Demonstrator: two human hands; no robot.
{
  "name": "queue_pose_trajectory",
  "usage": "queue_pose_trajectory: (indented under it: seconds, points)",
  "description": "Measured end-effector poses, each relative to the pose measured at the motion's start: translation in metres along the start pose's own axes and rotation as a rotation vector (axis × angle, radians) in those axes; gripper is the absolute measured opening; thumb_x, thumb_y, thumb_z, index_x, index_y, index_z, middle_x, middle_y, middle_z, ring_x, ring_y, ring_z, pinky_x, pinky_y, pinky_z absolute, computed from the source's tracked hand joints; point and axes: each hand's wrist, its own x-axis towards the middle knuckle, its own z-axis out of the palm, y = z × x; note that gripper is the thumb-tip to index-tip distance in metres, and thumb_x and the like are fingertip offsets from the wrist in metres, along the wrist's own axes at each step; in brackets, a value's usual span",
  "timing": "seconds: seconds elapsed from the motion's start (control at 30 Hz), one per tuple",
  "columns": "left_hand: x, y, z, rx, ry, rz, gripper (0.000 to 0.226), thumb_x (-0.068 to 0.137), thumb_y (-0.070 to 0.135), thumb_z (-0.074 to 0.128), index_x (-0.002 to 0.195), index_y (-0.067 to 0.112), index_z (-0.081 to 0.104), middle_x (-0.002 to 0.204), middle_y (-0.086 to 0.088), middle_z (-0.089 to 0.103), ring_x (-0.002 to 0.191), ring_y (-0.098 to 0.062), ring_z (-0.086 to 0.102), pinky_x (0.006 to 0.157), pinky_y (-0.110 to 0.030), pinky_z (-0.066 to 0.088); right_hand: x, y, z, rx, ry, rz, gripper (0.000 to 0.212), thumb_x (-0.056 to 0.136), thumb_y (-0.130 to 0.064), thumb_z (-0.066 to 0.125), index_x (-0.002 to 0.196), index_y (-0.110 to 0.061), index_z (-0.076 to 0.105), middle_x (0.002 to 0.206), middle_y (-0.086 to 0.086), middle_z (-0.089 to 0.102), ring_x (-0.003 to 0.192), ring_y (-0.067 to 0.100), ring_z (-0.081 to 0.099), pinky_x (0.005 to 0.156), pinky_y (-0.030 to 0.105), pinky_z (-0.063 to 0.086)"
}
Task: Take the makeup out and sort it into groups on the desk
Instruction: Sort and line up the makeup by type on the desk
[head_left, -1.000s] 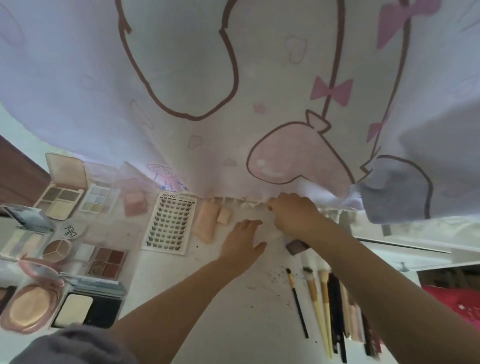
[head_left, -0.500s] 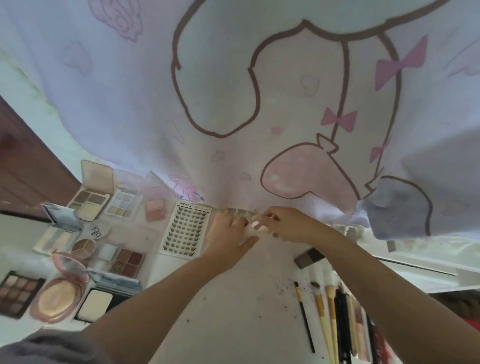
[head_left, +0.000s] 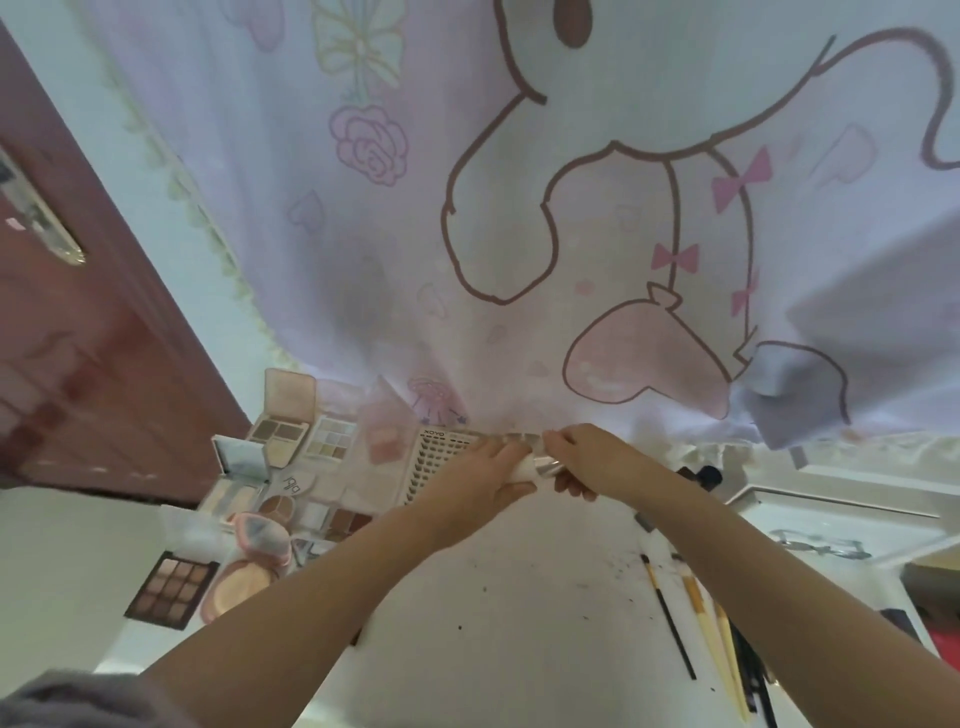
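At the far edge of the white desk (head_left: 519, 597) my left hand (head_left: 480, 480) and my right hand (head_left: 587, 457) meet. Both grip a small pale item in clear wrapping (head_left: 537, 465); what it is stays unclear. My left hand partly covers a white false-lash card (head_left: 436, 462). Left of it lie several open eyeshadow palettes (head_left: 283, 436), a brown palette (head_left: 171, 590) and a round pink compact (head_left: 244, 587). Makeup brushes (head_left: 698, 613) lie in a row on the right.
A white curtain with a pink cartoon print (head_left: 519, 234) hangs down to the desk's far edge. A dark red door (head_left: 67, 338) stands at the left. A white tray or ledge (head_left: 831, 530) lies at the right. Dark specks dot the desk.
My left hand has moved up from the desk to meet my right hand, and both now hold the wrapped item. The camera has tilted upward, showing more curtain and door.
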Motion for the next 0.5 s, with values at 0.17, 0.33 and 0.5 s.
queue_pose_trajectory:
  seconds: [0.17,0.33,0.5]
  points:
    - [-0.015,0.008,-0.014,-0.066,-0.114,-0.040,0.039,0.096,0.034,0.049,0.129,0.016,0.045,0.120,-0.008,0.055,0.107,-0.024,0.050,0.087,-0.030,0.037,-0.017,0.003,0.012,-0.006,-0.002,-0.028,0.032,0.102,-0.027,0.032,0.097,-0.007,0.056,0.071,0.001,0.057,0.053,0.009,0.046,0.053,0.022,0.039]
    - [-0.022,0.016,-0.023,-0.304,-0.114,-0.138,0.039,0.097,0.031,0.047,0.134,0.021,0.042,0.116,-0.004,0.057,0.095,-0.018,0.058,0.073,-0.024,0.043,-0.030,0.000,0.003,-0.228,0.028,-0.277,0.027,0.101,-0.025,0.035,0.121,-0.021,0.053,0.101,-0.006,0.056,0.075,0.004,0.051,0.064,0.017,0.043]
    - [-0.028,0.028,-0.040,-0.887,-0.209,-0.296,0.026,0.099,0.027,0.043,0.125,0.027,0.050,0.103,0.000,0.059,0.082,-0.008,0.059,0.074,-0.029,0.055,-0.038,0.005,-0.019,-0.248,0.001,-0.425,0.033,0.095,-0.017,0.051,0.127,-0.026,0.054,0.106,-0.020,0.056,0.096,-0.003,0.052,0.081,0.012,0.040]
